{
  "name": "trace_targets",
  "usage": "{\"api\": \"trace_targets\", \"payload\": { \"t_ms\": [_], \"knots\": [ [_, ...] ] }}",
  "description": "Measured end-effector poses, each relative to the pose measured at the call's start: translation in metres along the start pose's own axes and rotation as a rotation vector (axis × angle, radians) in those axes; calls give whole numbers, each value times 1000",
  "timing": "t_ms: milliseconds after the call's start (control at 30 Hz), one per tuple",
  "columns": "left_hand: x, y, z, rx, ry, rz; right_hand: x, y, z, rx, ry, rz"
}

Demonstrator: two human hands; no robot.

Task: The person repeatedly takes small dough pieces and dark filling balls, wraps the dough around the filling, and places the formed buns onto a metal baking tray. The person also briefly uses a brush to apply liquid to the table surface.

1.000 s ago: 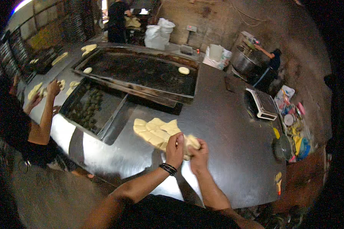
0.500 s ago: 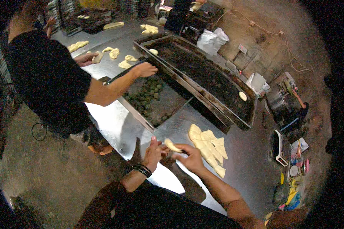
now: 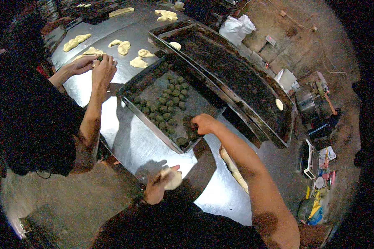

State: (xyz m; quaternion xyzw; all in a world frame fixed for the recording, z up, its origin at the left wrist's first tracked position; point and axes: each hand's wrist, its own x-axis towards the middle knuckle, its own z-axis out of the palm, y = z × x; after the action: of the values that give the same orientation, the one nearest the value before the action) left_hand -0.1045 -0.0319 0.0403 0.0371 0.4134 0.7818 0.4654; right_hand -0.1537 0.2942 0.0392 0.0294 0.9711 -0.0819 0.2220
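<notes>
My left hand (image 3: 154, 190) holds a flattened round piece of dough (image 3: 173, 179) in its fingers, above the near part of the metal table. My right hand (image 3: 205, 124) reaches into the near right corner of a dark rectangular tray (image 3: 151, 132), its fingers pinched together and pointing down. Whatever is between those fingertips is hidden. Dark green filling balls (image 3: 166, 106) lie clustered in that tray. Long strips of pale dough (image 3: 233, 169) lie on the table, partly covered by my right forearm.
A large black baking tray (image 3: 224, 68) stands behind, with one pale dough piece (image 3: 279, 104) at its right end. To the left, a co-worker's hands (image 3: 99, 68) work on dough with a green ball. Loose dough pieces (image 3: 123, 47) lie farther back on the steel table (image 3: 120, 141).
My right hand has left the dough and moved forward into the tray of balls. The dough in my left hand is now flat. The co-worker's hand has withdrawn from the tray.
</notes>
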Motion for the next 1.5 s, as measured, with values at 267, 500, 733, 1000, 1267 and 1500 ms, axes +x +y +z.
{"api": "trace_targets", "payload": {
  "t_ms": [267,500,733,1000,1267,1500],
  "knots": [
    [29,-14,25,-236,135,-18,-137,-92,-5,809,748,-72],
    [-35,-73,66,-156,-29,-61,-226,-144,87,999,678,-164],
    [-71,-121,95,524,306,160,-271,-149,133,1272,632,206],
    [-87,-119,100,-36,56,-85,-288,-158,100,678,655,-181],
    [-59,-128,72,846,-151,86,-281,-110,140,784,332,-32],
    [-40,-110,32,1311,-295,513,-287,-151,172,778,805,-31]
  ]
}}
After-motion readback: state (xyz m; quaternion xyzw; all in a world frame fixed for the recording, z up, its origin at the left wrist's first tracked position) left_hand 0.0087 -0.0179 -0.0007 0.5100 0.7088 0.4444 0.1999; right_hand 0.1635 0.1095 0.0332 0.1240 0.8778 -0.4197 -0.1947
